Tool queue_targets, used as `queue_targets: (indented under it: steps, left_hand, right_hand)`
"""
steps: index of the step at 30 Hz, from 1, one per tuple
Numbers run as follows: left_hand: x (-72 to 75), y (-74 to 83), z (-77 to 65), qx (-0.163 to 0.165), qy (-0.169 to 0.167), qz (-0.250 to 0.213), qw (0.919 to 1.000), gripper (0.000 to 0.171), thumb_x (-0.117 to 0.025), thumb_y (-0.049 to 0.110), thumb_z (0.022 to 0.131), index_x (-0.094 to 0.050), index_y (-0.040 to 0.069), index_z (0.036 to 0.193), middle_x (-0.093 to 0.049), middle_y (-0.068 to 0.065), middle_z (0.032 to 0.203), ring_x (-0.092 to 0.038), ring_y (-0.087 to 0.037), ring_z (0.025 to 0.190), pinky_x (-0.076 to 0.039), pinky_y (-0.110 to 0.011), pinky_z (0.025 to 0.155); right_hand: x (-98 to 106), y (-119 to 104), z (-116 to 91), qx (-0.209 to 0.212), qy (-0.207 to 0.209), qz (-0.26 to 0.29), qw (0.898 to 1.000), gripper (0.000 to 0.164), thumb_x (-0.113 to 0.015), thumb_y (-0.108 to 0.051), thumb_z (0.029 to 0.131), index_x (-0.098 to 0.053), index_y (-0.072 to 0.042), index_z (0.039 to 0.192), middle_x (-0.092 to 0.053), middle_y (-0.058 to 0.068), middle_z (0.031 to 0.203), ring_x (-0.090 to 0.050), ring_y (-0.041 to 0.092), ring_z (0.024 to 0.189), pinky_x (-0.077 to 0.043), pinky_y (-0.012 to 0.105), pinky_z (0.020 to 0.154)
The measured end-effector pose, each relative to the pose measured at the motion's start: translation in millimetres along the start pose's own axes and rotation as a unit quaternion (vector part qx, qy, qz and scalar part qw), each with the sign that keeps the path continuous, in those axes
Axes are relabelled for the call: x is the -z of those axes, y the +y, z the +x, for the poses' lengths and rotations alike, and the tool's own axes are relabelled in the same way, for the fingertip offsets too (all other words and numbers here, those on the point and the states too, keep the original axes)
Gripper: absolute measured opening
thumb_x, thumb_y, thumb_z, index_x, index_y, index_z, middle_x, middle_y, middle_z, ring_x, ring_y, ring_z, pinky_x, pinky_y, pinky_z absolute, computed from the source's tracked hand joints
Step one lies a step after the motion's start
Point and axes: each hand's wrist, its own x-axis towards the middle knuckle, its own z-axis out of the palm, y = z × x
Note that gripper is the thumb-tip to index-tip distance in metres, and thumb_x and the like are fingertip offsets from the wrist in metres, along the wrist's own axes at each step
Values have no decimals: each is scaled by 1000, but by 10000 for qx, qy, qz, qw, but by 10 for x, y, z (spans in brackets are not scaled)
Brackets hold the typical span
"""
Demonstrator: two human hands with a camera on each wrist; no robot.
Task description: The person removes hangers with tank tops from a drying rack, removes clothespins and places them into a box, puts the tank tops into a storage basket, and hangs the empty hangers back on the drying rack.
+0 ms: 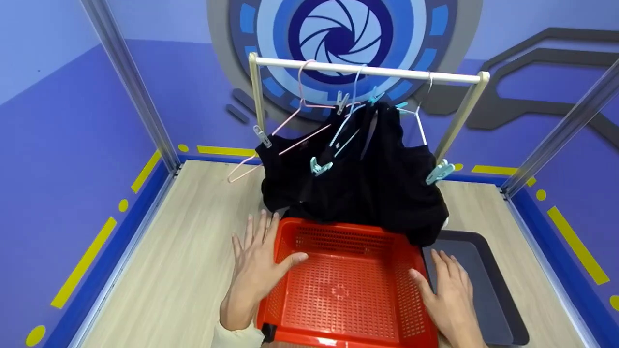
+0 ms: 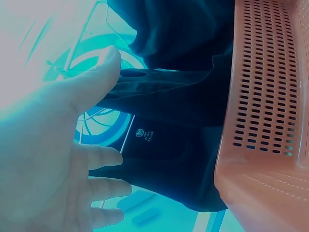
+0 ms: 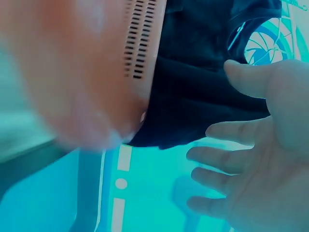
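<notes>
A red perforated plastic basket lies between both hands in the head view, with nothing inside it. Over its left rim my left hand spreads its fingers, thumb reaching above the basket. On the opposite side my right hand has its fingers extended beside the right rim, partly over the grey tray. Neither hand grips anything. Behind the basket hang black garments on a pink hanger, a blue hanger and a white hanger. Their lower hems overlap the basket's far rim in this view.
A white rail on wooden posts carries the hangers. Clothespins, such as a pale green clothespin and a grey clothespin, clip the garments. The dark grey tray lies right of the basket. Blue panels enclose the wooden table.
</notes>
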Motion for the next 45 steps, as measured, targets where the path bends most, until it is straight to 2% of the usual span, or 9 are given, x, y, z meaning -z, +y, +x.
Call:
queue_targets:
  steps: [4, 8, 14, 17, 24, 29, 37, 45]
  left_hand:
    - [4, -5, -7, 51, -23, -62, 10000, 104, -65, 72, 92, -30, 10, 168, -18, -18, 174, -3, -42, 161, 0, -79, 118]
    - [10, -13, -18, 82, -33, -141, 9999, 102, -66, 70, 93, -31, 10, 168, -17, -18, 174, -3, -41, 161, 3, -78, 118]
    - [30, -44, -31, 99, -23, -204, 9997, 98, -64, 67, 96, -32, 9, 167, -18, -19, 174, -4, -42, 161, 4, -79, 118]
    - [42, -56, -33, 124, 4, -126, 9998, 95, -63, 66, 98, -33, 9, 167, -19, -19, 174, -5, -41, 161, 2, -79, 118]
    - [75, -84, -39, 91, 59, -120, 9999, 94, -62, 65, 98, -34, 6, 166, -24, -20, 173, -9, -44, 160, -2, -81, 117]
    - [88, -99, -38, 94, 65, -92, 9999, 94, -61, 66, 99, -34, 7, 166, -25, -20, 172, -11, -45, 160, -2, -81, 117]
    - [101, -130, -28, 96, 61, -173, 9998, 92, -61, 65, 99, -34, 8, 166, -26, -22, 171, -11, -45, 160, -1, -81, 116]
    - [177, -151, 1, 0, 192, -181, 9997, 92, -64, 63, 98, -35, 8, 166, -26, -24, 171, -14, -46, 159, -1, -81, 117]
  right_hand:
    - [-24, 86, 45, -97, -210, 52, 9997, 80, -57, -50, 109, -38, 10, 157, -36, 38, 158, -26, 56, 148, -21, 73, 116]
    - [-84, 190, 68, 45, -161, -31, 9999, 76, -58, -48, 109, -42, 10, 155, -39, 37, 156, -32, 54, 145, -26, 71, 114]
    - [-169, 313, 58, 509, 375, 4, 9980, 51, -59, -27, 111, -54, 10, 146, -52, 36, 145, -45, 54, 135, -37, 68, 108]
    - [-211, 353, 62, 661, 529, -67, 9964, 45, -60, -21, 110, -57, 11, 142, -57, 35, 139, -50, 53, 130, -41, 67, 105]
    - [-296, 433, 107, 482, -9, -548, 9973, 53, -56, -34, 112, -58, 11, 140, -61, 32, 131, -55, 51, 122, -44, 69, 99]
    - [-346, 472, 125, 496, -29, -685, 9964, 52, -57, -37, 111, -61, 9, 136, -64, 27, 125, -58, 47, 115, -48, 67, 95]
    - [-387, 498, 141, 834, 495, -785, 9922, 31, -64, -26, 105, -66, 4, 113, -66, 20, 106, -60, 42, 100, -51, 61, 85]
    - [-411, 552, 180, 1527, 1020, -1019, 9777, 19, -69, -17, 96, -62, 1, 96, -59, 14, 88, -57, 38, 81, -50, 56, 69]
